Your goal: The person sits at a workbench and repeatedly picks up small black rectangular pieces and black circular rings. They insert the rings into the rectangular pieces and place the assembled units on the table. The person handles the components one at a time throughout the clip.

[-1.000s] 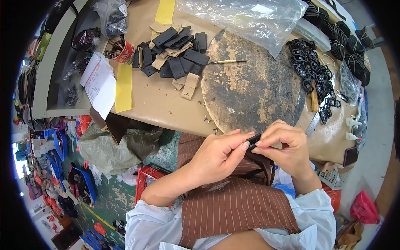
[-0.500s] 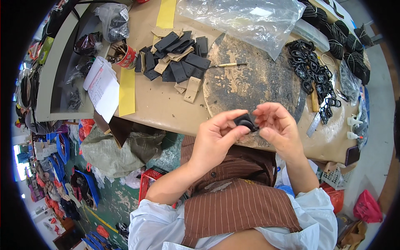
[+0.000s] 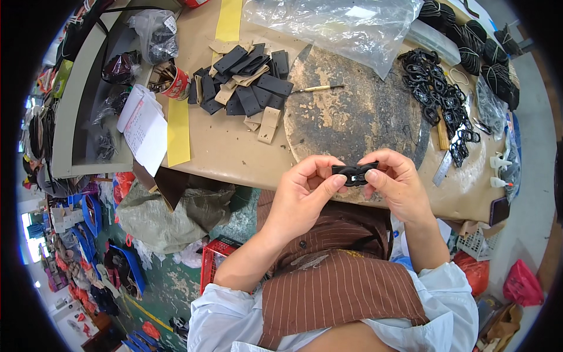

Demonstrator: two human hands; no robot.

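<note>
Just past the near edge of the round board (image 3: 352, 117), both hands pinch a small black leather-like tab (image 3: 346, 170) stretched between them. A dark plastic-looking piece with an opening, perhaps a ring or buckle, sits at its middle; how the two join I cannot make out. My left hand (image 3: 308, 190) grips the left end between thumb and fingertips. My right hand (image 3: 399, 185) has thumb and fingers closed on the right end. Farther left lies a pile of black and tan punched tabs (image 3: 249, 88). Black rings (image 3: 425, 88) lie heaped at the right.
A thin awl-like tool (image 3: 318, 88) rests on the board. Beside the rings are a wooden-handled tool (image 3: 442, 132) and a metal ruler (image 3: 443, 168). A clear plastic sheet (image 3: 334, 29), a red cup of tools (image 3: 177, 86), papers (image 3: 142, 126) and a phone (image 3: 499, 211) lie around.
My right fingers, loosely curled beside the piece before, now pinch its right end. The tab has been turned and spread level between both hands, showing the opening at its middle.
</note>
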